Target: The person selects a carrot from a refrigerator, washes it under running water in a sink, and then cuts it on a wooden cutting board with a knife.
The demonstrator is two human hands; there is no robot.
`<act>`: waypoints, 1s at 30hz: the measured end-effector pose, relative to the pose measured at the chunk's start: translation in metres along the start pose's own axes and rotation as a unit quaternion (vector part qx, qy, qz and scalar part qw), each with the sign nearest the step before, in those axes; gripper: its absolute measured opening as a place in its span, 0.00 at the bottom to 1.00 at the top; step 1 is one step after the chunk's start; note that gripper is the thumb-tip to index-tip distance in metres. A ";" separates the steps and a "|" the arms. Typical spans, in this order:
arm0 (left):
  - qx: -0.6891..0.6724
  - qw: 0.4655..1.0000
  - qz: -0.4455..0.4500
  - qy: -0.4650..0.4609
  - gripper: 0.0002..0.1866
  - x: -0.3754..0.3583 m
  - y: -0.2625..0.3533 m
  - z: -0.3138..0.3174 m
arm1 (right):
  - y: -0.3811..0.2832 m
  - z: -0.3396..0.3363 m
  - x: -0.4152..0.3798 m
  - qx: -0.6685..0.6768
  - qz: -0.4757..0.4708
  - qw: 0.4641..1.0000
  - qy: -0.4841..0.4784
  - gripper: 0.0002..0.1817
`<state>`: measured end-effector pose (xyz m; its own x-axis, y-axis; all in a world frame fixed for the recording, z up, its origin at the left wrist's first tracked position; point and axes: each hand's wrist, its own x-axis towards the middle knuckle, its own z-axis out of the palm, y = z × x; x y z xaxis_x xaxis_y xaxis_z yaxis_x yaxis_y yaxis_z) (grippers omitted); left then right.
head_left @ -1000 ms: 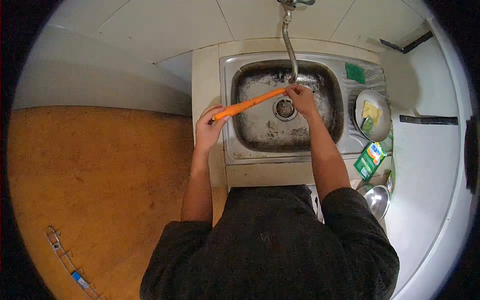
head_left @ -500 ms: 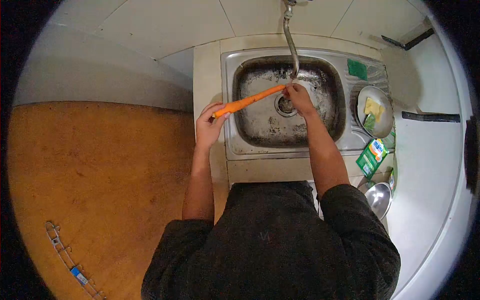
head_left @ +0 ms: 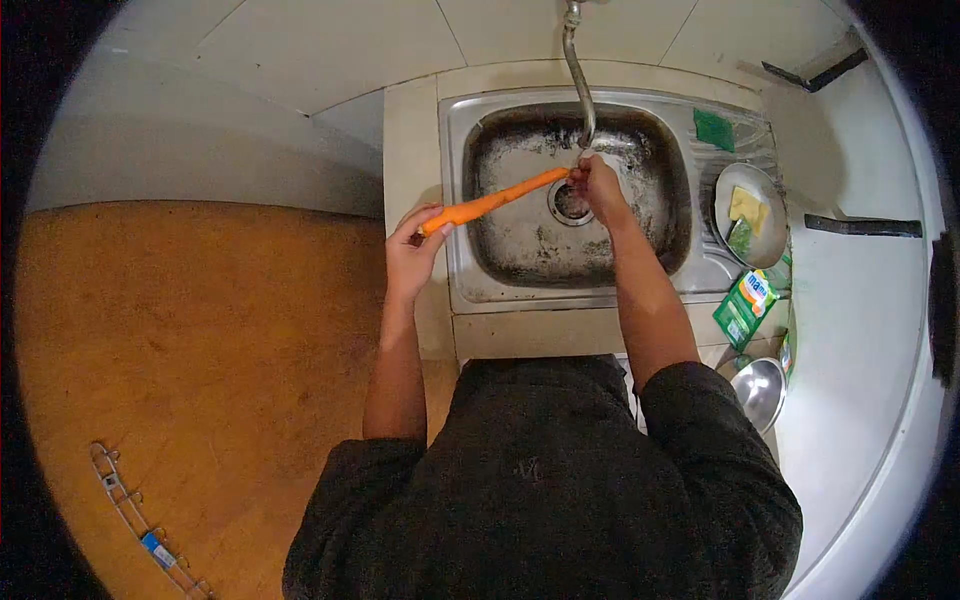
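One long orange carrot [head_left: 485, 204] slants across the left part of the metal sink [head_left: 510, 265]. Its thick end is held by my left hand [head_left: 412, 245], closed between thumb and fingers over the sink's left rim. My right hand [head_left: 598, 190] is curled at the thin tip, below the spout of the bent faucet [head_left: 580, 85] and above the drain [head_left: 570, 205]. Water seems to run over the right fingers, which blurs them and partly hides their contact with the tip.
On the ridged drainboard at right are a green scouring pad [head_left: 714, 130] and a pan [head_left: 765, 255] with yellow and green sponges. A green packet [head_left: 742, 312] and a metal bowl [head_left: 760, 395] stand nearer. A hook rack [head_left: 150, 545] lies at lower left.
My right hand has shifted slightly up, closer to the spout, and its fingers look wetter at the tip. The left hand keeps its grip on the carrot, which has barely moved.
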<state>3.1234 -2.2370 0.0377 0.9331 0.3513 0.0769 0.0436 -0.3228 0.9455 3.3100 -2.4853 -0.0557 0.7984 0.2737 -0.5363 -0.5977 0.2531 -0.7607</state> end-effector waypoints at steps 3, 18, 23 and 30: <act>-0.039 0.999 -0.001 0.009 0.14 -0.001 -0.008 -0.002 | 0.006 -0.006 0.024 0.028 0.000 0.999 0.018 0.16; -0.071 0.994 -0.075 0.030 0.13 0.026 -0.023 0.048 | -0.022 0.005 -0.020 0.114 -0.018 0.992 -0.049 0.18; -0.097 0.989 -0.094 -0.067 0.17 0.057 -0.039 0.102 | -0.040 -0.027 -0.022 0.033 -0.163 0.985 0.033 0.13; -0.133 0.972 -0.107 -0.164 0.19 0.101 -0.045 0.189 | -0.071 -0.094 -0.025 -0.092 -0.258 0.945 0.176 0.14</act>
<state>3.2829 -2.3527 -0.0573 0.9781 0.0725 -0.1951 0.1970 -0.0194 0.9802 3.3397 -2.5977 -0.0228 0.9745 -0.1758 -0.1396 -0.1247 0.0935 -0.9878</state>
